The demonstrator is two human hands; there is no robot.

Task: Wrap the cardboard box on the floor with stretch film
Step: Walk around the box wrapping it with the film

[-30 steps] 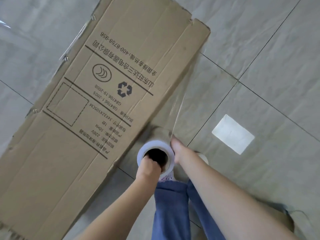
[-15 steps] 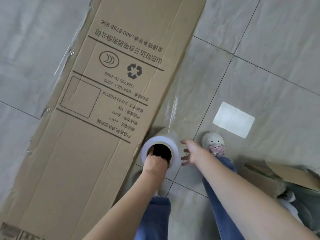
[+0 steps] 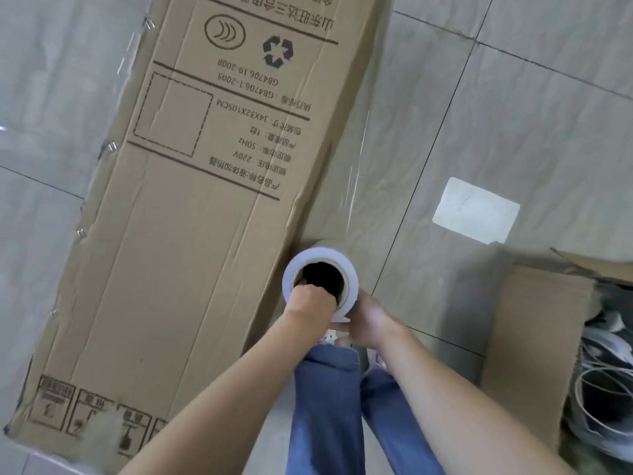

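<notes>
A long cardboard box (image 3: 191, 234) lies flat on the tiled floor (image 3: 513, 114), its printed face up, showing a recycling mark, a dashed square and lines of text that read upside down from here. Taking the box as the landmark, the roll of stretch film (image 3: 320, 281) stands on end just off its right long edge, near the middle of that edge, with the open core facing up toward the camera. A clear sheet of film (image 3: 356, 180) runs from the far side of the roll up along that same right edge, taut and nearly see-through, its border showing as a bright line.

The left hand (image 3: 310, 303) reaches into the top of the roll, its fingers hooked down inside the core and closed against the inner wall. The right hand (image 3: 368, 320) cups the outside of the roll on the side away from the box, fingers curled round its lower part and holding it.

Below the hands, on the near side of the roll, are the person's blue trouser legs (image 3: 329, 406). Further right of the box, well apart from it, a white rectangular label (image 3: 476, 210) lies on a tile, and beyond that sits another piece of brown cardboard (image 3: 534, 337) with a tangle of white straps (image 3: 603, 389) beside it.
</notes>
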